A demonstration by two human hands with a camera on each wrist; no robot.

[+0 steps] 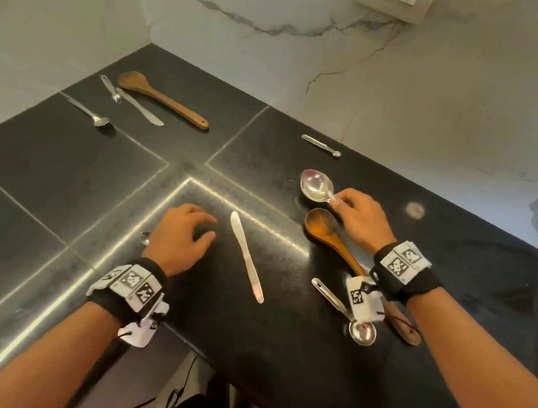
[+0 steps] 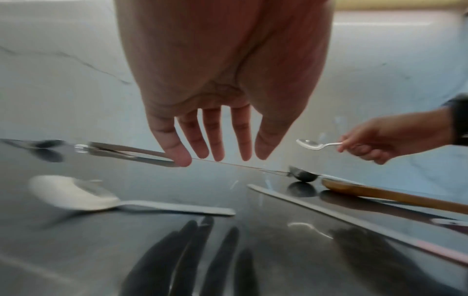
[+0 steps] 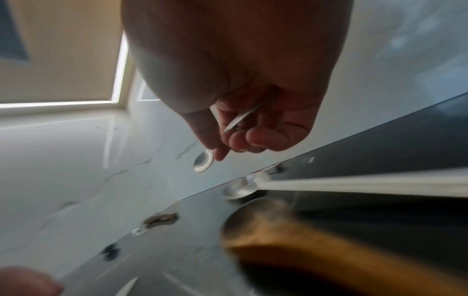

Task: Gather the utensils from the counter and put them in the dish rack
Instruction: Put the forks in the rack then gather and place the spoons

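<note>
Utensils lie scattered on the black counter [image 1: 239, 355]. My right hand [image 1: 336, 203] pinches the handle of a steel spoon [image 1: 316, 186], lifted just off the counter; the same spoon [image 3: 204, 161] shows below the right hand [image 3: 222, 152] in the right wrist view. A wooden spoon [image 1: 321, 226] lies under that hand. A table knife [image 1: 246, 257] lies between the hands. My left hand [image 1: 210, 226] hovers open, fingers spread, holding nothing [image 2: 249, 156]. A steel spoon [image 2: 76, 194] lies just left of it, mostly hidden in the head view. No dish rack is in view.
A round measuring spoon [image 1: 360, 331] lies near my right wrist and a small one [image 1: 320, 145] by the back wall. At the far left corner lie another wooden spoon [image 1: 161, 98], a knife [image 1: 139, 108], a measuring spoon [image 1: 111, 88] and a steel spoon [image 1: 95, 116].
</note>
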